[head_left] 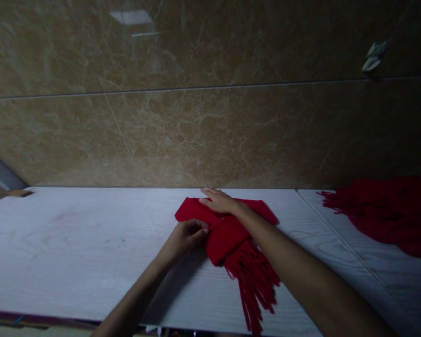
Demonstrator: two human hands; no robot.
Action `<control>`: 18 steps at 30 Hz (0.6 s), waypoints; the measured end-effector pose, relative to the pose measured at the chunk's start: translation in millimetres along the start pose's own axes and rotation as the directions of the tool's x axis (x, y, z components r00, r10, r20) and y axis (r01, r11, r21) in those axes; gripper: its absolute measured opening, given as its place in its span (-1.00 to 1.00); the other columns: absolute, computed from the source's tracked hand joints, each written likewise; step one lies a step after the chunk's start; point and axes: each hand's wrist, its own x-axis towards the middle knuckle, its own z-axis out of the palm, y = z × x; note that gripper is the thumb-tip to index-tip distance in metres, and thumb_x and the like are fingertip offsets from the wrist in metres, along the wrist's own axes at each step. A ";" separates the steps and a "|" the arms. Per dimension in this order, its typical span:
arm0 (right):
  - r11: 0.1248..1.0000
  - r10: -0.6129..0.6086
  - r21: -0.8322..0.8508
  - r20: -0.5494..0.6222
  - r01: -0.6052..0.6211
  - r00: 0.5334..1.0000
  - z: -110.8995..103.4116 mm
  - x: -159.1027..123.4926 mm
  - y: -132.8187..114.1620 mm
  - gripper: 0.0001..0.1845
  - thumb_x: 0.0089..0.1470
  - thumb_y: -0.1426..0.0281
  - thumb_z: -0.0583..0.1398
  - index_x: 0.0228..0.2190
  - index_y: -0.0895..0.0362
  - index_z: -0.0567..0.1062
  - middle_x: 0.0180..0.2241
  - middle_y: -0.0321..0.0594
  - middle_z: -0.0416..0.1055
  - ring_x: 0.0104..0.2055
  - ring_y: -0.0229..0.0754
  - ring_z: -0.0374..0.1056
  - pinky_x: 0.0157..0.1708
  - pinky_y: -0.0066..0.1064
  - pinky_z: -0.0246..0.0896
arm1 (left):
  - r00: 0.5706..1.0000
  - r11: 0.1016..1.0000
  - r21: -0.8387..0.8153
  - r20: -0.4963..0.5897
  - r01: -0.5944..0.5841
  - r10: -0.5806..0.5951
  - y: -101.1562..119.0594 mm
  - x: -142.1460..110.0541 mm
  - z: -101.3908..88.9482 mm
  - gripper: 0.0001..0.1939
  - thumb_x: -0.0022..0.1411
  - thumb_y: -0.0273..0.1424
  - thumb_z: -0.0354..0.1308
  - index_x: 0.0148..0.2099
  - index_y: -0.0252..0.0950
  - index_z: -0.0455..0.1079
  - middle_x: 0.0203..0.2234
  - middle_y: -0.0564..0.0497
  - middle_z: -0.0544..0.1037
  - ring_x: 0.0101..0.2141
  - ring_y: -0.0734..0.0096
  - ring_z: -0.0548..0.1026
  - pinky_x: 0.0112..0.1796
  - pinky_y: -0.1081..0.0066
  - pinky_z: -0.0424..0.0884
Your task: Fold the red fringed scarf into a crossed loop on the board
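Note:
A red scarf (pixel 228 238) with long fringe lies folded on the white wood-grain tabletop, its tassels spilling toward the front edge. My left hand (pixel 187 234) is at the scarf's left side, thumb and fingers closed in a pinch on its near edge. Across the scarf reaches my right arm, and my right hand (pixel 217 202) rests on the far part of the cloth with its fingers stretched out. Part of the scarf is hidden under the right hand and forearm.
More red fringed cloth (pixel 393 215) lies heaped at the right end of the white table (pixel 73 252). A brown marbled tile wall (pixel 196 135) rises behind the table's back edge. A small pale fixture (pixel 373 57) is on the wall. A table seam runs at the right.

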 end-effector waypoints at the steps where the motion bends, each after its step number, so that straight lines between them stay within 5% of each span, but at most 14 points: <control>1: 1.000 -0.019 0.006 0.020 0.019 1.000 3.9 5.2 -5.7 -0.26 0.45 0.05 0.01 0.48 0.11 0.14 0.54 -0.03 -0.08 0.58 -0.01 -0.15 0.51 -0.01 -0.17 | 1.000 0.999 -0.036 -0.008 0.021 -0.021 -1.8 -0.5 0.7 -0.52 0.10 0.00 0.34 -0.16 -0.33 0.54 -0.35 -0.08 0.64 -0.41 0.32 0.50 -0.37 0.39 0.38; 8: 0.997 -0.072 0.009 0.159 0.072 0.985 21.5 14.5 -20.6 -0.26 0.46 -0.02 -0.07 0.50 0.01 0.08 0.56 -0.14 -0.16 0.59 0.03 -0.26 0.52 0.12 -0.42 | 0.995 0.997 -0.072 -0.101 0.011 -0.018 -6.7 -7.8 7.1 -0.48 0.10 0.04 0.36 -0.13 -0.31 0.55 -0.22 -0.15 0.68 -0.23 0.17 0.60 -0.23 0.31 0.48; 18: 0.999 -0.044 -0.018 0.176 0.048 0.983 29.0 16.5 -16.2 -0.23 0.44 -0.08 -0.12 0.51 -0.04 0.05 0.56 -0.14 -0.13 0.59 -0.01 -0.25 0.52 0.07 -0.45 | 0.988 0.981 -0.130 -0.026 0.145 -0.150 3.7 -41.0 18.1 -0.38 0.16 0.14 0.27 0.02 -0.25 0.42 -0.46 0.04 0.53 -0.57 0.36 0.44 -0.59 0.43 0.33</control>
